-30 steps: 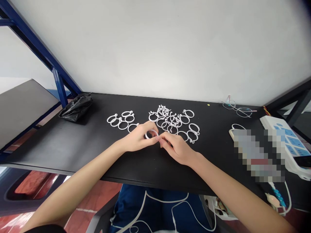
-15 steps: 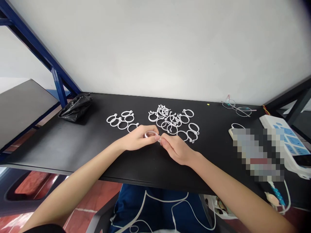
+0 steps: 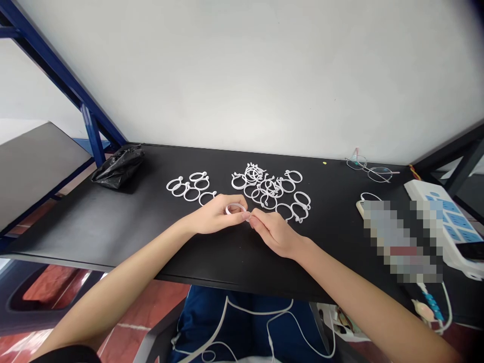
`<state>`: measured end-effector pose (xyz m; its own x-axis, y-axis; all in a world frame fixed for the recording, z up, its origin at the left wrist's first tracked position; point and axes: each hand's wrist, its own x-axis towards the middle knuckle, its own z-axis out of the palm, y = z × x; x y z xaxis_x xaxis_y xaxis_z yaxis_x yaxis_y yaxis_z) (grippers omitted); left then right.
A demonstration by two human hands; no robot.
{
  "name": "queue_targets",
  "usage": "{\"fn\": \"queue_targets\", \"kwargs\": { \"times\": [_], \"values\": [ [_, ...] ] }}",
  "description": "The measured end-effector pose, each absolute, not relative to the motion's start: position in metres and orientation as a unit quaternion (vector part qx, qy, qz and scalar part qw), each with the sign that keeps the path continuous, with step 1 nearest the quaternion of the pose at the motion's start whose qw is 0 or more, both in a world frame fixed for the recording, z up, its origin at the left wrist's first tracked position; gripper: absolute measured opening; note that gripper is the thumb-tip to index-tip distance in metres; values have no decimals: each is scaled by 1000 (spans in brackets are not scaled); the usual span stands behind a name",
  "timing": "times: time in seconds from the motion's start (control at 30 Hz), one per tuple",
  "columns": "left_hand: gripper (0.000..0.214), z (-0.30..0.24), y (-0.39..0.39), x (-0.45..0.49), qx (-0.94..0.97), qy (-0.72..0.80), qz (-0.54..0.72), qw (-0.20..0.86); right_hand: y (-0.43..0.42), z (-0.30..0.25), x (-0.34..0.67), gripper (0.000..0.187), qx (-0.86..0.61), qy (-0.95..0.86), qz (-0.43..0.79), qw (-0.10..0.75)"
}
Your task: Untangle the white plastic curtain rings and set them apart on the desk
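My left hand (image 3: pixel 215 216) and my right hand (image 3: pixel 274 233) meet at the middle of the black tabletop (image 3: pixel 113 222). Between their fingertips is a white plastic curtain ring (image 3: pixel 236 207), seen nearly edge-on. My left fingers wrap its near side, and my right fingertips pinch its right end. Its clasp is hidden by my fingers. Just beyond my hands lies a tangled pile of similar rings (image 3: pixel 270 191). A smaller group of rings (image 3: pixel 189 187) lies to the left, one almost touching my left hand.
A black plastic bag (image 3: pixel 118 169) lies at the table's far left. Eyeglasses (image 3: pixel 368 169) rest at the far right. A white power strip (image 3: pixel 434 212) and a pixelated patch (image 3: pixel 403 242) occupy the right end. Cables hang below the table's near edge.
The ring has tilted flatter between my fingers, and my hands have shifted slightly closer around it. The rings on the table have not moved.
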<state>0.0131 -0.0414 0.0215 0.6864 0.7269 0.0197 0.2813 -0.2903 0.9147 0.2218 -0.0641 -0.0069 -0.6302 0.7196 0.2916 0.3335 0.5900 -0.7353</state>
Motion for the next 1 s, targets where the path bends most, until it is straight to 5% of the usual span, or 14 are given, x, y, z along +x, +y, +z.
{"fn": "queue_targets", "kwargs": {
  "times": [1.0],
  "values": [
    [26, 21, -40, 13, 768, 335, 207, 504, -65, -10, 219, 30, -322, -824, 355, 303]
  ]
}}
